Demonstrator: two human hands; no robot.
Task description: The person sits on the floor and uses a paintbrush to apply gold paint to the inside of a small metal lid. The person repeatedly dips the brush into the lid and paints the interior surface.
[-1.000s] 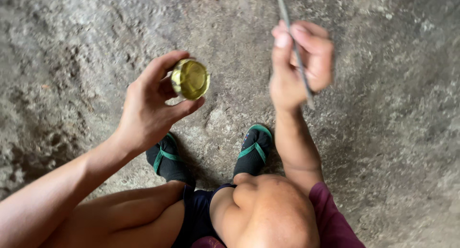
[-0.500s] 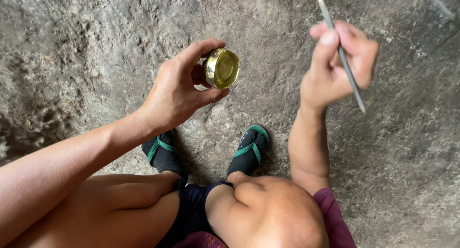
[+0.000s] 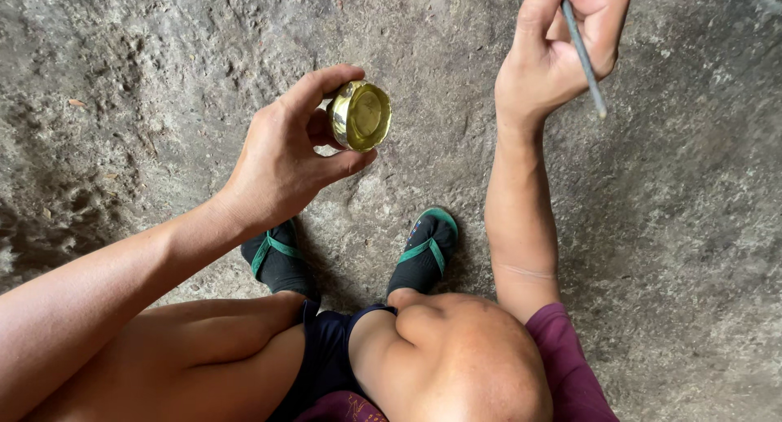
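Head view: left hand [image 3: 281,157] gripping small brass bowl [image 3: 361,115] betw. thumb & fingers, above rough ground [image 3: 122,80]. Right hand [image 3: 562,51] clenched round thin metal rod [image 3: 585,59], near top edge.

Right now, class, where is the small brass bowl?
In the head view, the brass bowl sits left of centre, pinched in the left hand above the ground, across from the right hand gripping a thin rod.

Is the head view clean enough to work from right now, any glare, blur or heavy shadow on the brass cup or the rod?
Head view: soft, even daylight and sharp focus. The brass cup in the left hand shows bright glare on its rim and inside. The thin rod in the right hand is crisp but cut off at the top edge. Dark shadow pools under the legs around the sandals; the stone ground is evenly lit.
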